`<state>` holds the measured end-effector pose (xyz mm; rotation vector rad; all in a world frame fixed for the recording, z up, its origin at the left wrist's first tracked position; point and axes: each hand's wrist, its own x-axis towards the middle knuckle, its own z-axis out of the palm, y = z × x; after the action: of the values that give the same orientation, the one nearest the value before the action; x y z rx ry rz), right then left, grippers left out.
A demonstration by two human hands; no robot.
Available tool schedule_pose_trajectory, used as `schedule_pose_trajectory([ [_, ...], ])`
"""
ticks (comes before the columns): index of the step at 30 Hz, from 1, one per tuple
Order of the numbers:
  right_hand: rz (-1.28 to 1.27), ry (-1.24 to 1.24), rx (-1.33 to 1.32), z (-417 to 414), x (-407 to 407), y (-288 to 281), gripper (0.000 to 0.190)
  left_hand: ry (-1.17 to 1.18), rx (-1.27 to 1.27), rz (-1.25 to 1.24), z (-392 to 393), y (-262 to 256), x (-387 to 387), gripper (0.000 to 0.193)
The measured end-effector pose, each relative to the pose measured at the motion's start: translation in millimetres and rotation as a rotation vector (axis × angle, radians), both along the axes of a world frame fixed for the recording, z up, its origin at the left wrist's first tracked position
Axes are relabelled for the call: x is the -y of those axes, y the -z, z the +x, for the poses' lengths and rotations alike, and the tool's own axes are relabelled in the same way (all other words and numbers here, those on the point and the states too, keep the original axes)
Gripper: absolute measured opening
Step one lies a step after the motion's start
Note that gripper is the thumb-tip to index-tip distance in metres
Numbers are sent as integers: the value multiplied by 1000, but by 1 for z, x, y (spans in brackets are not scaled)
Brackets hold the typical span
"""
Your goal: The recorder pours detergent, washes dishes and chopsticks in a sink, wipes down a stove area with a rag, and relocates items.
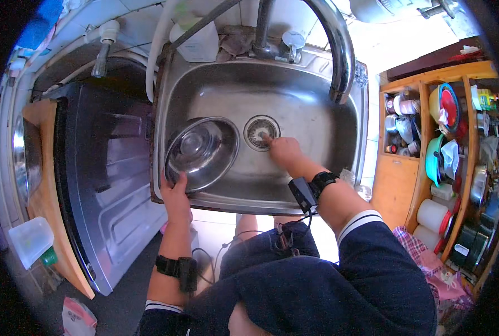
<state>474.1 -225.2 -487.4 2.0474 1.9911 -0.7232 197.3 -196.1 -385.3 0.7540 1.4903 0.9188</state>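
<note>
A stainless steel sink (308, 168) lies before me. My left hand (176, 197) grips the near left rim of a metal bowl (215, 155), thumb inside and fingers behind its wall. The bowl is tilted in the left part of the basin, and I see nothing in it. Over the round drain strainer (255, 133), my right hand (284, 151) reaches down with a finger at the strainer's middle. Its other fingers look curled; whether they pinch anything is hidden.
A curved chrome faucet (337, 46) arches over the basin's right side. Behind the sink stand a white plastic jug (197, 42), a crumpled cloth (234, 46) and a small cup (293, 40). Wooden shelves (400, 180) with bowls stand at right, a grey appliance (123, 168) at left.
</note>
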Motion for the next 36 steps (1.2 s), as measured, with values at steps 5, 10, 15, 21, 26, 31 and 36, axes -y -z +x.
schedule_pose_trajectory([
  [5, -131, 91, -81, 4, -7, -30, 37, 1, 21, 40, -2, 2, -2, 47],
  [10, 56, 539, -599, 20, 8, -106, 38, 34, -29, 126, 9, -21, -10, 49],
  [15, -65, 1126, -1544, 41, 35, -144, 31, 262, -265, 439, 25, -59, -23, 48],
  [21, 61, 1349, -1928, 41, 57, -164, 30, 350, -182, 526, 30, -69, -24, 51],
  [26, 272, 979, -1143, 59, 51, -173, 51, 468, -120, 628, 22, -68, -25, 54],
  [31, 619, 609, -452, 79, 32, -186, 60, 522, -237, 694, 22, -85, -19, 51],
  [36, 774, 539, -169, 80, 20, -272, 34, 527, -190, 691, 13, -86, -24, 52],
])
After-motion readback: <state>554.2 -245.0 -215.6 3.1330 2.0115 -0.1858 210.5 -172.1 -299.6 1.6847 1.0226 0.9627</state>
